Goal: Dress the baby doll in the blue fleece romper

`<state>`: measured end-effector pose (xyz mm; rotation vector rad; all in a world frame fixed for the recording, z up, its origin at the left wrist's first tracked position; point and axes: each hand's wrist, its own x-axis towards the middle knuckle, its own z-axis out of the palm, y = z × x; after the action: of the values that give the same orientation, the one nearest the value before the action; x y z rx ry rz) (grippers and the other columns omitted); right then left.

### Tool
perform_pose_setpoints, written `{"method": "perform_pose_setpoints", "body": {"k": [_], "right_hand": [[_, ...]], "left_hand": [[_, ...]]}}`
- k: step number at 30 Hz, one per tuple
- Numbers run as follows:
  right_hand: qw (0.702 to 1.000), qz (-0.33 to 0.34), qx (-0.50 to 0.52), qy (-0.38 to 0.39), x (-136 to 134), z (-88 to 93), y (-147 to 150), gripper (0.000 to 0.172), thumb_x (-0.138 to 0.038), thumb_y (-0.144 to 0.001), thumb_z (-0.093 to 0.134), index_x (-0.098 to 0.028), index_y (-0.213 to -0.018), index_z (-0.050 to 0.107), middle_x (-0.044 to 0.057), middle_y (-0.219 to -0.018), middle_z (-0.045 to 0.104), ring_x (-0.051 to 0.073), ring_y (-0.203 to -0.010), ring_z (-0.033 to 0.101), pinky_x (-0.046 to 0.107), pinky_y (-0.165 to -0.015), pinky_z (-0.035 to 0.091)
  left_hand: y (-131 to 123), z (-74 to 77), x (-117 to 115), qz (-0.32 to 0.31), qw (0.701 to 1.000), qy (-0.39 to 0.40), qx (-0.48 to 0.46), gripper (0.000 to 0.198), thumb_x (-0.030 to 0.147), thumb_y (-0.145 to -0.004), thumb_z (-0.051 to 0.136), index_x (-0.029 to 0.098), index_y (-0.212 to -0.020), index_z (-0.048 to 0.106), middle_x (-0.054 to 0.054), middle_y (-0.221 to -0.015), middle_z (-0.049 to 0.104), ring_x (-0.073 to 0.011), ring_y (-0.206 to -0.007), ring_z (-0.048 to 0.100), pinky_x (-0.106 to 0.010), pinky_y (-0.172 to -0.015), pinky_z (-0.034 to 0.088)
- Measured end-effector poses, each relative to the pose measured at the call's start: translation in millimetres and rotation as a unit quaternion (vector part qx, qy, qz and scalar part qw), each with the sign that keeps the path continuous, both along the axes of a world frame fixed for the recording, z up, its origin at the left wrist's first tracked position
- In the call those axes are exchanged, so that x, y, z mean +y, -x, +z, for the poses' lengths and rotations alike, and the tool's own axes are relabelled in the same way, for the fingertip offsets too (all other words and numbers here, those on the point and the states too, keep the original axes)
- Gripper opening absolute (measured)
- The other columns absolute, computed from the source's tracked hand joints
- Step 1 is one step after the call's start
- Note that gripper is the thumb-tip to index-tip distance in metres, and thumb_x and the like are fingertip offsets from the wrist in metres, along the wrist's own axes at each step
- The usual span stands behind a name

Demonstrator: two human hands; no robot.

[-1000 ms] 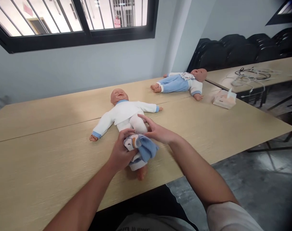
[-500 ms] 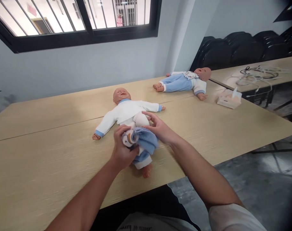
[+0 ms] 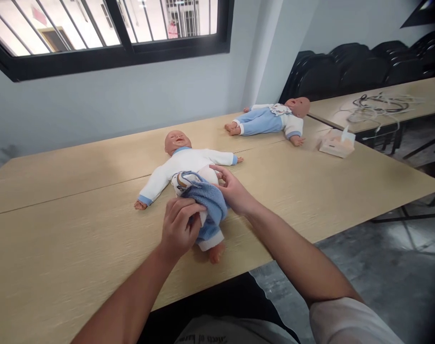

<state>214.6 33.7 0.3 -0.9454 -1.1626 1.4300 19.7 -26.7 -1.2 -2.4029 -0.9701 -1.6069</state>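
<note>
A baby doll (image 3: 183, 162) in a white long-sleeved top with blue cuffs lies on its back, arms spread and head away from me. Blue pants (image 3: 212, 200) are bunched over its lower body, and one bare foot (image 3: 216, 252) pokes out of a white cuff. The fingers of my left hand (image 3: 181, 222) are pinched on the pants' fabric near a leg opening. My right hand (image 3: 235, 191) is curled round the doll's raised leg (image 3: 208, 174), which is of white cloth; part of that grip is hidden behind the pants.
A second doll (image 3: 265, 122) in blue pants lies at the back right of the table (image 3: 77, 243). Near it stands a tissue box (image 3: 337, 143). Tangled cables (image 3: 378, 107) lie on another table, with black chairs (image 3: 317, 76) behind.
My left hand has shifted down and let go of the rolled patterned waist part, which now spreads up over the doll's belly. My right hand stays at the raised leg.
</note>
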Motion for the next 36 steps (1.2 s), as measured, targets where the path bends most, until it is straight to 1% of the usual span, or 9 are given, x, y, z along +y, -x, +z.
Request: {"method": "perform_pose_setpoints", "body": {"k": [9, 18, 21, 23, 26, 28, 30, 32, 36], "right_hand": [[1.000, -0.014, -0.012, -0.018, -3.7, 0.0, 1.3, 0.060, -0.032, -0.074, 0.086, -0.026, -0.128, 0.060, -0.001, -0.094, 0.068, 0.018, -0.085, 0.065, 0.031, -0.081, 0.057], [0.998, 0.044, 0.049, 0.002, -3.7, -4.3, 3.1, 0.049, -0.031, -0.079, 0.084, -0.029, -0.124, 0.065, 0.001, -0.111, 0.076, 0.020, -0.102, 0.069, 0.031, -0.091, 0.057], [0.996, 0.065, 0.054, 0.035, -3.6, 3.8, -4.7, 0.038, -0.053, -0.092, 0.068, -0.027, -0.119, 0.069, 0.003, -0.109, 0.076, 0.022, -0.103, 0.069, 0.032, -0.087, 0.058], [0.996, 0.090, 0.020, 0.015, -2.4, 11.1, -14.8, 0.047, -0.065, -0.096, 0.055, -0.025, -0.117, 0.071, 0.005, -0.108, 0.075, 0.024, -0.105, 0.068, 0.033, -0.084, 0.058], [0.987, 0.116, -0.085, -0.071, 5.5, 14.4, -29.7, 0.042, -0.060, -0.091, 0.068, -0.025, -0.115, 0.072, 0.004, -0.111, 0.074, 0.025, -0.111, 0.065, 0.034, -0.090, 0.056], [0.982, 0.078, -0.137, -0.103, 17.8, 6.3, -36.2, 0.038, -0.053, -0.090, 0.072, -0.025, -0.114, 0.072, 0.003, -0.114, 0.073, 0.025, -0.113, 0.063, 0.037, -0.095, 0.054], [0.977, -0.033, -0.181, -0.110, 35.5, -8.8, -40.7, 0.033, -0.048, -0.093, 0.065, -0.024, -0.113, 0.072, 0.004, -0.115, 0.073, 0.025, -0.113, 0.063, 0.039, -0.100, 0.052], [0.951, -0.162, -0.244, -0.100, 55.2, -25.3, -44.9, 0.026, -0.040, -0.091, 0.060, -0.022, -0.106, 0.072, 0.005, -0.113, 0.073, 0.023, -0.112, 0.063, 0.040, -0.107, 0.047], [0.922, -0.243, -0.293, -0.067, 80.7, -41.1, -52.6, 0.026, -0.031, -0.082, 0.061, -0.015, -0.101, 0.071, 0.011, -0.106, 0.071, 0.028, -0.107, 0.061, 0.048, -0.109, 0.044]], "left_hand": [[-4.6, 1.4, -1.7, 0.004, 0.999, 0.046, 0.023, 0.035, 0.010, -0.087, 0.067, 0.026, -0.117, 0.059, -0.005, -0.108, 0.073, -0.0235, -0.103, 0.067, -0.042, -0.098, 0.051], [-19.0, -10.0, -4.5, 0.073, 0.987, 0.131, 0.059, 0.056, 0.015, -0.078, 0.076, 0.023, -0.127, 0.052, -0.009, -0.119, 0.069, -0.0300, -0.112, 0.063, -0.049, -0.103, 0.049], [-15.2, -10.2, -0.6, 0.085, 0.989, 0.120, 0.024, 0.052, 0.020, -0.079, 0.078, 0.023, -0.124, 0.053, -0.008, -0.116, 0.068, -0.0286, -0.108, 0.064, -0.047, -0.100, 0.051], [-11.5, -8.7, 1.4, 0.080, 0.991, 0.104, 0.010, 0.048, 0.022, -0.080, 0.078, 0.024, -0.122, 0.054, -0.008, -0.114, 0.067, -0.0276, -0.106, 0.064, -0.046, -0.098, 0.051], [-6.8, -5.7, 1.1, 0.051, 0.996, 0.071, 0.026, 0.043, 0.022, -0.081, 0.077, 0.024, -0.118, 0.055, -0.008, -0.113, 0.066, -0.0265, -0.106, 0.064, -0.044, -0.098, 0.052], [-5.8, -4.2, -1.5, 0.024, 0.998, 0.041, 0.047, 0.039, 0.022, -0.082, 0.078, 0.025, -0.114, 0.057, -0.007, -0.109, 0.065, -0.0252, -0.103, 0.064, -0.043, -0.096, 0.052], [-6.8, -4.0, -4.7, -0.004, 0.998, 0.014, 0.059, 0.035, 0.021, -0.083, 0.078, 0.025, -0.110, 0.058, -0.006, -0.104, 0.066, -0.0234, -0.098, 0.065, -0.041, -0.094, 0.052], [-9.3, -5.3, -7.2, -0.023, 0.998, 0.005, 0.065, 0.031, 0.019, -0.084, 0.077, 0.025, -0.108, 0.058, -0.004, -0.101, 0.068, -0.0217, -0.094, 0.065, -0.039, -0.092, 0.052], [-12.8, -10.5, -7.1, -0.041, 0.996, 0.000, 0.076, 0.026, 0.018, -0.088, 0.074, 0.025, -0.108, 0.059, -0.004, -0.099, 0.070, -0.0208, -0.095, 0.067, -0.038, -0.091, 0.053]]}}
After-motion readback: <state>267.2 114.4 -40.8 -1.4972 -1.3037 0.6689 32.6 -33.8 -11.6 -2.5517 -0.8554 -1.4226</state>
